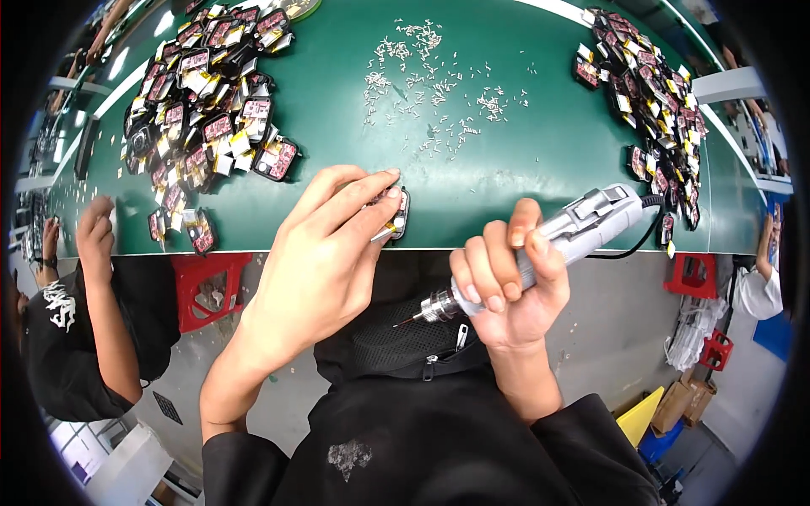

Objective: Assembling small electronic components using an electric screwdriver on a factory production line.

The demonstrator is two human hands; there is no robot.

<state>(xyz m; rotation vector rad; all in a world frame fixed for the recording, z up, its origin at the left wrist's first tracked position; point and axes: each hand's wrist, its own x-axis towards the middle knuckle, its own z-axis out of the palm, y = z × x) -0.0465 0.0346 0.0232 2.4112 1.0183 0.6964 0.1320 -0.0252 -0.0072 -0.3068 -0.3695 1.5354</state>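
My right hand point(515, 282) grips a grey electric screwdriver point(582, 223), its thin bit pointing down and left in front of my body, apart from the table. A black cord runs from its back end. My left hand point(316, 253) is at the table's near edge, its fingers closed over a small black-cased electronic device point(400, 221). Most of that device is hidden under my fingers; its rounded right side shows. Beyond my hands, many tiny silvery pieces that look like screws point(439, 93) lie scattered on the green table point(337, 110).
A large heap of similar open devices point(202, 118) with red boards and white-yellow parts lies at the left. Another heap point(650, 101) is at the right. A co-worker's arm point(105, 295) reaches to the table at left. Red stools point(207, 291) stand beneath the edge.
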